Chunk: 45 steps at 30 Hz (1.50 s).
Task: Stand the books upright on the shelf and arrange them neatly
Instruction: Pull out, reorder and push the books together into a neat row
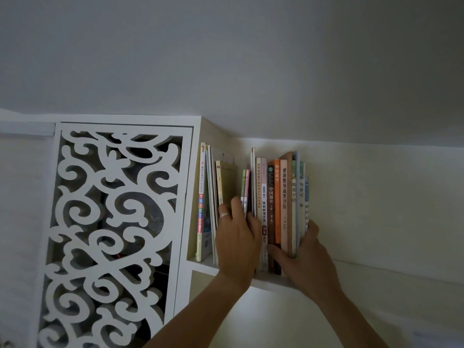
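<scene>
White shelf up at head height, and both arms are reaching up to it from below. Nearest us, the right hand sits at the right end of the books: thumb stretched left along the bottoms of the spines, fingers going round the outer side of the last book, so its grip is curled around that end of the row. Left of it, the left hand is in among the books, a ring on one finger, fingertips pushed into the gap between the yellow book and the green and pink pair; whether its grip actually closes on a book I cannot tell.

Behind the hands, the main row stands upright and packed close: a brown spine, an orange one, pale ones with dark lettering, a thin blue one at the far right. Left of the left hand, a second clump leans against the cabinet side, tall thin books tilted, with a gap between them and the main row.

Further left, beside the shelf, a white fretwork panel with swirling cut-outs. Beyond it all, plain wall and grey ceiling.
</scene>
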Each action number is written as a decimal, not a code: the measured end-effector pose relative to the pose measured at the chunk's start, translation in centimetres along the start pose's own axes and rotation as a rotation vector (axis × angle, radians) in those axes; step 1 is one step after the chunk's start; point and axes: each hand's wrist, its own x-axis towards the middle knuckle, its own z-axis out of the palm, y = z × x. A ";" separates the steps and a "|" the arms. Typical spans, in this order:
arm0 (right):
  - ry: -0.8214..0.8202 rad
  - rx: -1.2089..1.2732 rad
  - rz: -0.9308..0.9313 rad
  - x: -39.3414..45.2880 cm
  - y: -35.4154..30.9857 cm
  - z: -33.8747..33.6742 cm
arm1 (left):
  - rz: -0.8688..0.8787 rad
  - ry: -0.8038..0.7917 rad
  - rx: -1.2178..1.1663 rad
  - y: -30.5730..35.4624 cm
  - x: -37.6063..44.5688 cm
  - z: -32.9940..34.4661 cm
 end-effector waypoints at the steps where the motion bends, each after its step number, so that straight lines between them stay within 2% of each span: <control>1: -0.002 -0.033 -0.001 0.0 0.0 0.1 | -0.013 -0.020 -0.017 -0.1 -0.1 -0.1; 6: 0.020 -0.242 0.020 -0.1 -1.2 1.6 | -0.137 0.046 -0.107 -0.7 0.1 -2.2; 11: 0.031 -0.299 0.071 -0.2 -2.3 2.3 | -0.071 0.106 -0.115 -0.1 -0.5 -4.5; 16: 0.030 -0.240 0.072 -0.3 -2.3 2.2 | 0.034 0.164 -0.223 1.5 -2.3 -5.7; 20: 0.054 -0.193 0.064 -0.6 -2.6 2.2 | 0.226 0.201 -0.332 3.0 -3.2 -7.0; 23: 0.058 -0.180 0.052 -0.6 -2.4 2.3 | 0.293 0.226 -0.353 4.3 -2.8 -7.8; 27: -0.038 0.135 0.111 -0.4 -1.9 1.3 | 0.345 0.301 -0.449 6.1 -2.4 -8.4; 30: 0.148 0.272 -0.072 -1.6 -2.5 0.1 | 0.273 0.271 -0.562 8.4 -2.3 -8.7; 35: 0.376 0.190 -0.409 -2.9 -2.0 -1.9 | 0.107 0.201 -0.564 10.4 -1.9 -5.9; 38: 0.214 0.104 -0.482 -3.0 -1.0 -2.8 | -0.001 0.048 -0.557 10.0 -1.7 -3.4; 43: -0.082 0.075 -0.285 -3.4 1.2 -4.1 | -0.060 -0.202 -0.412 8.4 -2.7 -0.3; 45: -0.158 0.067 -0.223 -3.3 1.7 -4.6 | -0.049 -0.218 -0.314 8.4 -3.0 0.0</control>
